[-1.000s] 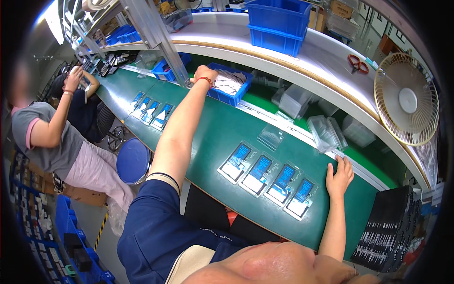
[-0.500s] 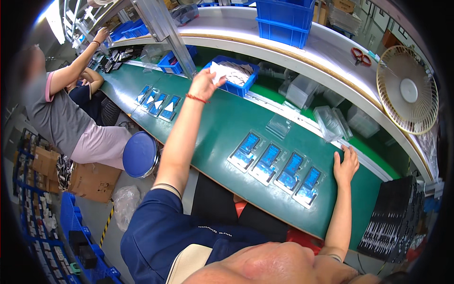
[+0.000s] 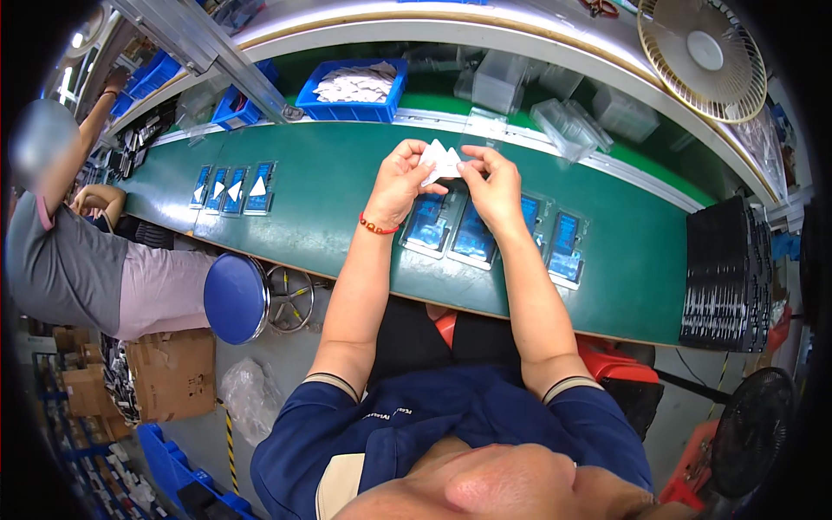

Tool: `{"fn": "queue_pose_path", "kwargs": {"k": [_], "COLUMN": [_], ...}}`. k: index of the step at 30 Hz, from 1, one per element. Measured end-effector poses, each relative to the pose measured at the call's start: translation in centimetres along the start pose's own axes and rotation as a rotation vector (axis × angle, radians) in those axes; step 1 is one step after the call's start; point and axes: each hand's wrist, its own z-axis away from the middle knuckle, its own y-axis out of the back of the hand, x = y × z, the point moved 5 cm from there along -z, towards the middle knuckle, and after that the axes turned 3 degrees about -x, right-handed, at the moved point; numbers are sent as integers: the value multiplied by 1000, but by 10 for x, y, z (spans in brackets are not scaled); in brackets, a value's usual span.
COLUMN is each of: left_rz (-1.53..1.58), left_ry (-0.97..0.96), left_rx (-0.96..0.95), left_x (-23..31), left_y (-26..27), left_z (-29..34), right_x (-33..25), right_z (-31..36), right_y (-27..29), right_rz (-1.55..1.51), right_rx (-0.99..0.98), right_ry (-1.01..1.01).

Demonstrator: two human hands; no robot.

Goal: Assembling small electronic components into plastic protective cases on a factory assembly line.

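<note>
Above the green tabletop, my left hand (image 3: 400,184) grips a few white triangular pieces (image 3: 440,162) between thumb and fingers, fanned so their points show. My right hand (image 3: 494,186) meets them from the other side, thumb and fingertips at their right edge. Below both hands lies a row of clear trays with blue-filmed flat panels (image 3: 565,247); my hands and forearms partly cover the middle ones. Farther left is another row of such panels (image 3: 260,192), each topped with a white triangle. A blue bin (image 3: 351,111) beyond my left hand holds many white pieces.
Clear plastic boxes (image 3: 568,126) lie under the shelf (image 3: 485,42). A fan (image 3: 704,52) stands at far right, above a stack of black trays (image 3: 724,273). On the left are a metal post (image 3: 230,74), a blue stool (image 3: 236,299) and a co-worker (image 3: 82,269).
My left hand has come back from beside the blue bin with the white pieces. My right hand has left the table's right side and joined it. The view has shifted.
</note>
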Motion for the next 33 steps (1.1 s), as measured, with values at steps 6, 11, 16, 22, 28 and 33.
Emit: {"fn": "queue_pose_path", "kwargs": {"k": [6, 11, 16, 22, 28, 33], "left_rz": [-159, -164, -219, -275, -313, -323], "left_ry": [-59, 27, 145, 196, 174, 246], "left_rx": [311, 182, -9, -10, -172, -373], "left_x": [21, 14, -1, -7, -21, -30], "left_y": [29, 19, -9, -8, -32, -55], "left_z": [6, 6, 8, 7, 13, 20], "right_x": [-7, -11, -5, -46, -30, -2], "right_z": [24, 35, 19, 69, 82, 60], "right_y": [-16, -29, -3, 28, 43, 54], "right_rz": [357, 517, -9, 814, 679, 298], "right_rx": [-53, -99, 38, 154, 39, 16], "right_ry": [103, 273, 161, 691, 470, 296]}}
